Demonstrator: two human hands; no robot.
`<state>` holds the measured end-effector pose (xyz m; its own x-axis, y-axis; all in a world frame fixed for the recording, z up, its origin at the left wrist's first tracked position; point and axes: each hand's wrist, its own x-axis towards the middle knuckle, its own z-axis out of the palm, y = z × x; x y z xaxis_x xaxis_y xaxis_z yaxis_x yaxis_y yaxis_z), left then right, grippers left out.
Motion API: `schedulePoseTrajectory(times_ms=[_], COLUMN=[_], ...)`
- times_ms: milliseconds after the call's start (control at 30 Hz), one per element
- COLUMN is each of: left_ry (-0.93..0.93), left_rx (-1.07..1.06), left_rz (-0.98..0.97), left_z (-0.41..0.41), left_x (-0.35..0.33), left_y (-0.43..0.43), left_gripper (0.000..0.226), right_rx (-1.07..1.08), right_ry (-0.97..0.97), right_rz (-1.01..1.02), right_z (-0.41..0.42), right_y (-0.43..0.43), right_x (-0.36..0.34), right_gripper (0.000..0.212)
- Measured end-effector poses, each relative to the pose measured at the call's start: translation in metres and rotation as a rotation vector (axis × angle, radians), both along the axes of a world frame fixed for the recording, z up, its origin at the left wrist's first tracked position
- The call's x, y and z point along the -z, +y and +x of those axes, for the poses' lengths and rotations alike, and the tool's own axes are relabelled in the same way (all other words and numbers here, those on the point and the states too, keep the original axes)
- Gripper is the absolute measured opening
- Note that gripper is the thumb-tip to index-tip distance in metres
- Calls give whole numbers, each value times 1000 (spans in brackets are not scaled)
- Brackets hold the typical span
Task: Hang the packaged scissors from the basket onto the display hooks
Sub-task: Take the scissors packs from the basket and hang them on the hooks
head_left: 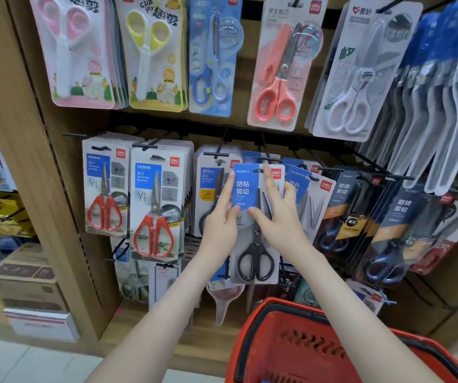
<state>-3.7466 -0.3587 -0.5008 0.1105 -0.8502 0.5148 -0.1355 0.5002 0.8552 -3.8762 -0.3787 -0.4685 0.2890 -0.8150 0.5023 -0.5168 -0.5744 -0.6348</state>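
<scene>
A pack of black-handled scissors with a blue label is held up against the middle row of the display. My left hand grips its left edge, forefinger stretched up along the card. My right hand holds the right side, forefinger reaching to the hang hole at the top. The black display hook sits right at the card's top edge; whether the card is on it I cannot tell. The red basket hangs below my right forearm, its inside mostly out of view.
Packaged scissors fill the hooks all round: red-handled ones to the left, dark packs to the right, children's scissors in the row above. A wooden shelf post stands at left, with cardboard boxes beyond it.
</scene>
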Motion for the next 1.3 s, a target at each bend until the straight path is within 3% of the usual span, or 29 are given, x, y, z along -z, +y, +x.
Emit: schedulePoseTrajectory(times_ms=[433, 833, 1000, 1133, 1300], left_ry=[-177, -418, -760, -941, -955], left_rx=[-170, -190, -539, -664, -819], left_rz=[91, 150, 14, 82, -20], left_z=[-13, -11, 3, 14, 16], left_x=[-13, -12, 2, 16, 33], left_y=[16, 4, -20, -45, -70], left_gripper=[68, 71, 73, 83, 97], right_rx=[4, 137, 277, 325, 405], right_ry=[-6, 17, 124, 161, 248], right_rz=[163, 163, 55, 46, 56], right_z=[-5, 3, 12, 14, 15], right_y=[7, -3, -28, -49, -72], right_x=[-11, -3, 4, 10, 12], right_gripper=[82, 85, 82, 72, 66])
